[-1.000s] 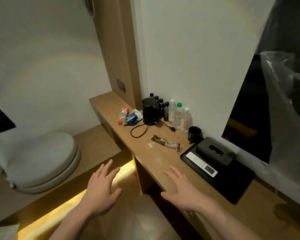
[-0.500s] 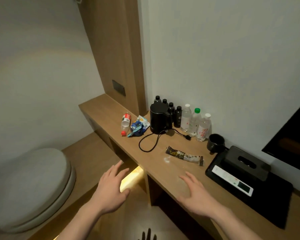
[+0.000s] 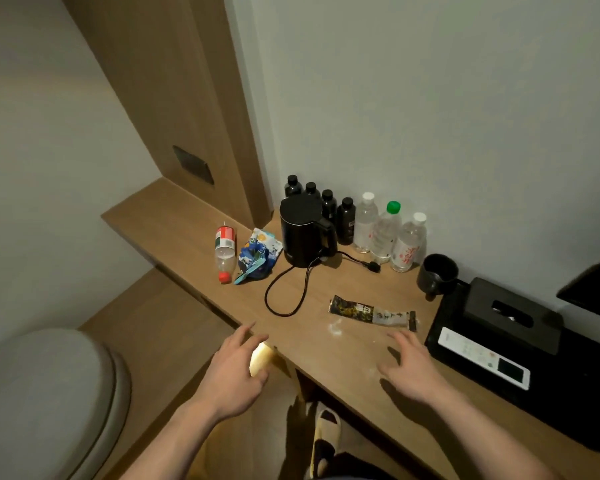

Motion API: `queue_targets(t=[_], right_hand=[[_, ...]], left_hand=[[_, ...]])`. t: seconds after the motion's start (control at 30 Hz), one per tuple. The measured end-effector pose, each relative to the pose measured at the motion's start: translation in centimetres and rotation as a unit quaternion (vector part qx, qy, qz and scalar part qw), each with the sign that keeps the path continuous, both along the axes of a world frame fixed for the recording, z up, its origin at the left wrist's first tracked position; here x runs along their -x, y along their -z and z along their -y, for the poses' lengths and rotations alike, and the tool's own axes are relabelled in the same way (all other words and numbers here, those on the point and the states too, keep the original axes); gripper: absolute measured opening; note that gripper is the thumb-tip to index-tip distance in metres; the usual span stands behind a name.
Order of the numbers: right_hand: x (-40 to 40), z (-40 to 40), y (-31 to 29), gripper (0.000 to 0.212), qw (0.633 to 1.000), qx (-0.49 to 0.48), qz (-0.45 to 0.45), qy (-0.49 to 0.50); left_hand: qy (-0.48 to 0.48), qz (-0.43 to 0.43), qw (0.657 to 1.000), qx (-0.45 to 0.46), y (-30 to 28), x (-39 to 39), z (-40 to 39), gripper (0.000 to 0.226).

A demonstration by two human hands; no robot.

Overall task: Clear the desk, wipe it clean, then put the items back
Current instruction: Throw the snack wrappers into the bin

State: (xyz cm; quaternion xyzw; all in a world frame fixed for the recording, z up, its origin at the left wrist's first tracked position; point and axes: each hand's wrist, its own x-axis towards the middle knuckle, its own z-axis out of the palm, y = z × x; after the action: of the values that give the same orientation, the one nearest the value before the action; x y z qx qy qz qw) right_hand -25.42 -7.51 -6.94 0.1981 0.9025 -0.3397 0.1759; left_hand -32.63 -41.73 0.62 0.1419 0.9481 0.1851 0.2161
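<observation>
A long wooden desk point(image 3: 174, 216) runs along the wall. On it lie a tipped bottle with a red cap point(image 3: 224, 251), a crumpled blue snack bag point(image 3: 257, 257) and a dark snack wrapper point(image 3: 371, 311). A black kettle point(image 3: 303, 230) stands with its cord looped in front. Behind it stand several small black bottles point(image 3: 345, 220) and three clear water bottles point(image 3: 387, 232). A black mug point(image 3: 437, 273) sits by a black tray point(image 3: 568, 410). My left hand point(image 3: 238, 370) hovers open at the desk's front edge. Over the desk near the wrapper, my right hand point(image 3: 407, 367) is open and holds nothing.
The black tray carries a black tissue box point(image 3: 506, 313) and a white remote point(image 3: 482, 362). White smudges point(image 3: 335, 329) mark the desk by the wrapper. A grey round seat point(image 3: 42, 403) sits at lower left. A slipper point(image 3: 326, 427) shows below the desk. A dark screen corner point(image 3: 596, 292) is at right.
The view has swung left and closer to the desk. Both hands have moved forward, the right one further over the desk toward the wrapper. Nothing was picked up.
</observation>
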Motion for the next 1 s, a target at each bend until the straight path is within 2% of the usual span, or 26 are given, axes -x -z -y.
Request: queue_targets(t=[0.1, 0.23, 0.37, 0.6, 0.73, 0.8, 0.87, 0.93, 1.0], right_hand=[[4.0, -0.8, 2.1, 0.083, 0.999, -0.04, 0.012, 0.012], [10.1, -2.3, 4.2, 0.076, 0.984, -0.164, 0.041, -0.058], [12.3, -2.9, 6.3, 0.074, 0.973, -0.198, 0.085, -0.079], [14.1, -2.5, 8.0, 0.061, 0.974, -0.201, 0.102, -0.021], [14.4, -2.3, 8.1, 0.032, 0.979, -0.17, 0.105, 0.034], [14.1, -1.9, 7.6, 0.017, 0.984, -0.159, 0.065, 0.046], [13.9, -1.0, 6.6, 0.017, 0.988, -0.143, 0.02, 0.063], [14.0, 0.1, 5.1, 0.026, 0.992, -0.1, -0.013, 0.081], [14.1, 1.2, 3.7, 0.032, 0.993, -0.074, -0.019, 0.092]], left_hand=[[-0.015, 0.006, 1.0, -0.007, 0.8, 2.8, 0.4, 0.062], [-0.03, 0.006, 1.0, 0.0, 1.5, 7.3, 0.9, 0.06], [-0.043, 0.024, 0.999, 0.001, 2.5, 9.6, 0.9, 0.062], [-0.026, 0.046, 0.999, 0.005, 3.5, 14.3, -0.4, 0.063], [-0.002, 0.062, 0.998, 0.009, 4.6, 17.0, -0.5, 0.065], [0.012, 0.067, 0.997, 0.02, 5.1, 18.6, -0.4, 0.066], [0.02, 0.071, 0.997, 0.031, 5.6, 20.4, -0.4, 0.069], [0.03, 0.076, 0.996, 0.045, 6.1, 22.1, -0.4, 0.072], [0.055, 0.082, 0.993, 0.069, 6.6, 23.3, -0.8, 0.077]])
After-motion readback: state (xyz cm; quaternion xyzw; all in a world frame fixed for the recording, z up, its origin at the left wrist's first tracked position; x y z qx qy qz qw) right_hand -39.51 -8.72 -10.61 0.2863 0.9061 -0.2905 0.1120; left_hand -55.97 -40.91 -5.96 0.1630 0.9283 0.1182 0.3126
